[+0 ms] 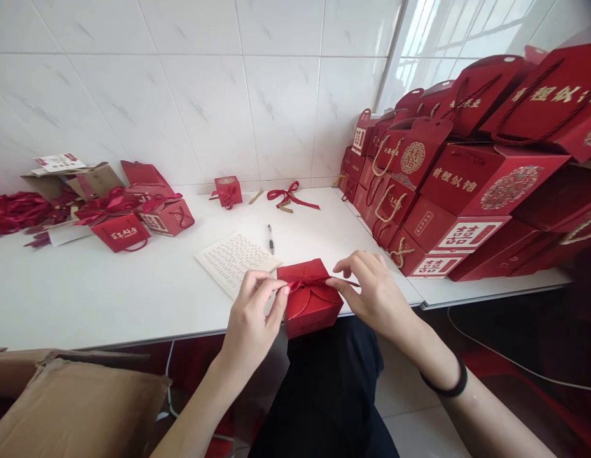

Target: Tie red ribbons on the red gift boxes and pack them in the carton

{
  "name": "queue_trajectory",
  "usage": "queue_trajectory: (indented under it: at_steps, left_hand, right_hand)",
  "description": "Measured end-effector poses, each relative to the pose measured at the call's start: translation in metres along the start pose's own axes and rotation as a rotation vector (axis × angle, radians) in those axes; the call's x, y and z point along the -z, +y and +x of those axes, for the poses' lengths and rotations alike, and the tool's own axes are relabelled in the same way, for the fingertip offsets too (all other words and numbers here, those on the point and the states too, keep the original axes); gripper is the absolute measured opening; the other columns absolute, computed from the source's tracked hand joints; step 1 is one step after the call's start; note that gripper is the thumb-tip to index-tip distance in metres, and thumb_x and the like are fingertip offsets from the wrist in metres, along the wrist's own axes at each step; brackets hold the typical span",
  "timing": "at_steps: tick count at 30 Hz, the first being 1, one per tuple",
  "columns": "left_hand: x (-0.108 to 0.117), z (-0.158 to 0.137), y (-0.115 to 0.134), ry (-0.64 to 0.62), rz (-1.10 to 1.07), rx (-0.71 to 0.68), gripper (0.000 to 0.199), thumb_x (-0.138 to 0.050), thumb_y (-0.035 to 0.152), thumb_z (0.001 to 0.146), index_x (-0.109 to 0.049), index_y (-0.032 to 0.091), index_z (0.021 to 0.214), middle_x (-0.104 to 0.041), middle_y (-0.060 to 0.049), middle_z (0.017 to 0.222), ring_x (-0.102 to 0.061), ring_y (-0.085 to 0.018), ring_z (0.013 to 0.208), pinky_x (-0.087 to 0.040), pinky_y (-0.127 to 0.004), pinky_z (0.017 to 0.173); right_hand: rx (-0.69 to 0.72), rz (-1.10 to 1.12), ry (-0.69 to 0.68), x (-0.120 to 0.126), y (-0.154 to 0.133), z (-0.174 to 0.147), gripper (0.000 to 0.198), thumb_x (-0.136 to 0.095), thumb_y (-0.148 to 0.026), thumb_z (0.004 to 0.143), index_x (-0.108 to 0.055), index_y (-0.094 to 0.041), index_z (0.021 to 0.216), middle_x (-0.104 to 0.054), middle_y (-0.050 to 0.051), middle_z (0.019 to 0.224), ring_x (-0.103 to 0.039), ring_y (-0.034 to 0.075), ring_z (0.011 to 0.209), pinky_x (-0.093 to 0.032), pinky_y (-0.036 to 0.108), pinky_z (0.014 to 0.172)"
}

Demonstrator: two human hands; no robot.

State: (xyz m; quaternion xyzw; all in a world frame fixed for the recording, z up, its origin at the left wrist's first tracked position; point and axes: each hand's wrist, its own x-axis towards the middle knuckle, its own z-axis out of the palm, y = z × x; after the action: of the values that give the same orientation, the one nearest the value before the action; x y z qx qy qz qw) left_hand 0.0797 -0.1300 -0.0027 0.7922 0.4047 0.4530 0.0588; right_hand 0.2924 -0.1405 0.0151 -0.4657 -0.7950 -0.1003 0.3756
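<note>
A small red gift box (314, 312) sits at the front edge of the white table, its top folded in curved flaps. Across that top runs a dark red ribbon (307, 282), gathered in the middle. My left hand (257, 305) pinches the ribbon's left part between thumb and fingertips. On the other side, my right hand (366, 286) pinches the right part, with a loose ribbon end sticking out past the fingers. Behind my left hand lies an open notebook (235, 257) with handwriting, and a pen (270, 239) rests just beyond the box.
Red gift boxes with rope handles (448, 184) are stacked high on the right. At left are more red boxes (118, 230) and a ribbon pile (18, 213). A small box (227, 192) and loose ribbon (292, 196) lie near the wall. A cardboard carton (80, 407) stands front left.
</note>
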Motion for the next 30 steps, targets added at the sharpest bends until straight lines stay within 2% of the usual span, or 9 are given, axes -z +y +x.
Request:
queue_trajectory:
  at_steps: [3, 6, 8, 10, 16, 19, 22, 27, 30]
  left_hand:
    - [-0.006, -0.006, 0.01, -0.035, -0.026, 0.045, 0.007, -0.045, 0.021, 0.09, -0.051, 0.02, 0.086, -0.05, 0.0, 0.077, -0.048, -0.009, 0.059, -0.042, -0.022, 0.056]
    - [-0.011, -0.007, 0.013, -0.031, -0.064, 0.069, 0.006, -0.045, 0.021, 0.089, -0.048, 0.021, 0.084, -0.056, -0.001, 0.082, -0.052, -0.011, 0.066, -0.044, -0.023, 0.06]
    - [-0.012, -0.007, 0.014, -0.045, -0.113, 0.101, 0.007, -0.045, 0.021, 0.088, -0.046, 0.021, 0.081, -0.058, -0.003, 0.092, -0.055, -0.012, 0.073, -0.044, -0.022, 0.059]
    - [-0.012, -0.005, 0.013, -0.094, -0.165, 0.15, 0.011, -0.046, 0.021, 0.087, -0.044, 0.021, 0.076, -0.059, -0.003, 0.092, -0.057, -0.013, 0.077, -0.044, -0.022, 0.058]
    - [-0.006, 0.003, 0.009, -0.26, -0.276, 0.272, 0.017, -0.045, 0.021, 0.083, -0.039, 0.021, 0.067, -0.053, 0.0, 0.071, -0.057, -0.016, 0.077, -0.045, -0.025, 0.061]
    - [-0.005, 0.006, 0.006, -0.242, -0.272, 0.283, 0.015, -0.046, 0.023, 0.083, -0.042, 0.02, 0.068, -0.055, -0.003, 0.088, -0.056, -0.016, 0.084, -0.047, -0.025, 0.064]
    - [-0.005, 0.005, 0.006, -0.182, -0.257, 0.332, 0.012, -0.047, 0.028, 0.083, -0.048, 0.02, 0.074, -0.049, -0.005, 0.099, -0.054, -0.014, 0.079, -0.048, -0.024, 0.062]
    - [-0.002, -0.001, 0.012, -0.235, -0.38, 0.549, 0.02, -0.046, 0.037, 0.084, -0.046, 0.02, 0.073, -0.045, 0.001, 0.073, -0.047, -0.012, 0.061, -0.041, -0.022, 0.051]
    - [-0.002, -0.003, 0.016, -0.238, -0.493, 0.662, 0.025, -0.047, 0.038, 0.085, -0.041, 0.02, 0.069, -0.04, 0.003, 0.064, -0.041, -0.01, 0.056, -0.036, -0.02, 0.049]
  right_hand:
    - [-0.279, 0.157, -0.158, 0.0, -0.005, 0.001, 0.045, -0.031, -0.044, 0.098, -0.047, -0.019, 0.065, -0.051, 0.003, 0.058, -0.046, 0.016, 0.054, -0.034, 0.029, 0.055]
    - [-0.481, 0.291, -0.314, -0.001, -0.011, 0.005, 0.051, -0.032, -0.051, 0.095, -0.041, -0.02, 0.055, -0.046, 0.0, 0.048, -0.039, 0.014, 0.044, -0.028, 0.027, 0.045]
    - [-0.546, 0.322, -0.326, -0.003, -0.015, 0.007, 0.049, -0.038, -0.054, 0.091, -0.04, -0.021, 0.054, -0.045, -0.001, 0.047, -0.037, 0.013, 0.043, -0.026, 0.026, 0.043]
    - [-0.583, 0.322, -0.305, -0.006, -0.017, 0.01, 0.046, -0.043, -0.054, 0.087, -0.042, -0.021, 0.056, -0.047, -0.001, 0.048, -0.039, 0.013, 0.045, -0.028, 0.026, 0.044]
    - [-0.696, 0.388, -0.312, -0.017, -0.013, 0.019, 0.044, -0.048, -0.053, 0.082, -0.044, -0.02, 0.054, -0.048, -0.001, 0.052, -0.043, 0.014, 0.05, -0.029, 0.025, 0.045]
    - [-0.698, 0.502, -0.346, -0.02, -0.005, 0.02, 0.038, -0.051, -0.049, 0.079, -0.047, -0.019, 0.056, -0.048, -0.001, 0.053, -0.043, 0.013, 0.051, -0.029, 0.024, 0.046]
    - [-0.657, 0.649, -0.385, -0.019, -0.002, 0.017, 0.035, -0.052, -0.049, 0.078, -0.05, -0.018, 0.06, -0.046, -0.002, 0.055, -0.039, 0.012, 0.051, -0.029, 0.023, 0.047]
    - [-0.625, 0.762, -0.332, -0.01, -0.008, 0.01, 0.034, -0.052, -0.046, 0.08, -0.045, -0.018, 0.062, -0.042, -0.003, 0.057, -0.036, 0.011, 0.051, -0.028, 0.022, 0.046]
    - [-0.631, 0.758, -0.301, -0.006, -0.013, 0.005, 0.033, -0.052, -0.043, 0.082, -0.042, -0.018, 0.062, -0.04, -0.003, 0.056, -0.034, 0.01, 0.05, -0.026, 0.021, 0.045]
